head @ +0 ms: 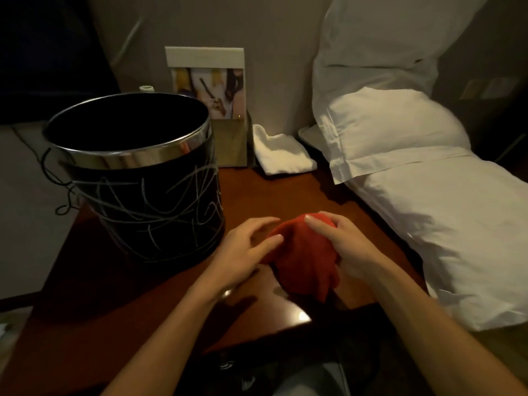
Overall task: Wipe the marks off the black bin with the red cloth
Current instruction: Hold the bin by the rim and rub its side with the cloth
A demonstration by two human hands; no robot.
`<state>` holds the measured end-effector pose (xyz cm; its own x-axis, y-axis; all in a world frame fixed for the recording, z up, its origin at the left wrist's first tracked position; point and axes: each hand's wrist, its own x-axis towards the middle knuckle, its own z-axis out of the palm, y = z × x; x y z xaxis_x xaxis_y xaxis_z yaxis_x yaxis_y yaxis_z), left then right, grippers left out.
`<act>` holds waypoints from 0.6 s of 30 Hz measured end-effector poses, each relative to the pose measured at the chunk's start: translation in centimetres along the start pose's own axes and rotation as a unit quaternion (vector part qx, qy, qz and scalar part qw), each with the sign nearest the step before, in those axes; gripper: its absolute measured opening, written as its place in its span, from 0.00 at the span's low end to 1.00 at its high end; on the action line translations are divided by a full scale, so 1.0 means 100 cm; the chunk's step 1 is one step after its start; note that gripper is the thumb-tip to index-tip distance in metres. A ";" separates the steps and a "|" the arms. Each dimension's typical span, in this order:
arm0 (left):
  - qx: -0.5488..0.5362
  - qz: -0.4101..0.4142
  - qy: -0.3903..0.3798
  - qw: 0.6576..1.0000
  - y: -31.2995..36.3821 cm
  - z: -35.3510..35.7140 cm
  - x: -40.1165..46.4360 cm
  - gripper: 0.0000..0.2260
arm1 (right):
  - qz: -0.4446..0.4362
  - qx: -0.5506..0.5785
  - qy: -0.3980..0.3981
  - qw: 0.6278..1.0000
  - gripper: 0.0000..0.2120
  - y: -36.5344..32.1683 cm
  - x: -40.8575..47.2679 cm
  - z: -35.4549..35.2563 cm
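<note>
Red cloth [303, 261] hangs bunched over the wooden table [285, 195], held up between both hands just to the right of the black bin [143, 201]. The right hand [343, 247] grasps it from the side, fingers curled over the top of the bundle. The left hand [243, 255] touches its near edge with a fingertip; its fingers look loosely spread, though the dim light makes the contact hard to judge. Pale scribbled marks [160, 210] cover the bin's side below a shiny metal rim [128, 161]. Behind lie a folded white towel [283, 155], a standing card [208, 81] and white pillows [400, 138].
</note>
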<state>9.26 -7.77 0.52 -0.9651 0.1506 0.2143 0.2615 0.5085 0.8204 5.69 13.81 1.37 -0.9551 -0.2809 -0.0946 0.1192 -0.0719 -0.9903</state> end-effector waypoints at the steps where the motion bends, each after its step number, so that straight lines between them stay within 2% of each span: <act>1: -0.022 -0.005 -0.014 1.000 0.001 0.001 -0.003 0.19 | 0.003 0.025 -0.004 1.000 0.21 -0.001 0.001 0.006; 4: -0.051 -0.016 -0.035 0.998 0.001 0.005 -0.013 0.24 | 0.001 0.054 -0.025 0.998 0.20 -0.003 0.005 0.022; 7: -0.138 -0.055 0.004 0.989 0.001 0.002 -0.023 0.24 | -0.016 0.042 -0.045 0.998 0.18 -0.002 0.006 0.038; 11: -0.243 -0.084 0.012 0.966 0.003 0.001 -0.029 0.23 | -0.097 -0.006 0.018 0.995 0.13 0.004 0.011 0.061; 15: -0.269 -0.066 -0.017 0.961 0.004 -0.002 -0.023 0.25 | -0.100 0.047 0.000 0.994 0.14 0.008 0.024 0.074; 18: -0.239 -0.060 -0.013 0.969 0.002 -0.014 -0.021 0.26 | -0.122 0.020 0.031 0.992 0.14 0.005 0.033 0.075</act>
<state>11.33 -9.17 1.02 -0.9859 0.1385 0.0936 0.1045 0.0737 0.9918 4.60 5.65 1.34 -0.9716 -0.1906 0.1401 -0.1080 -0.1697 -0.9796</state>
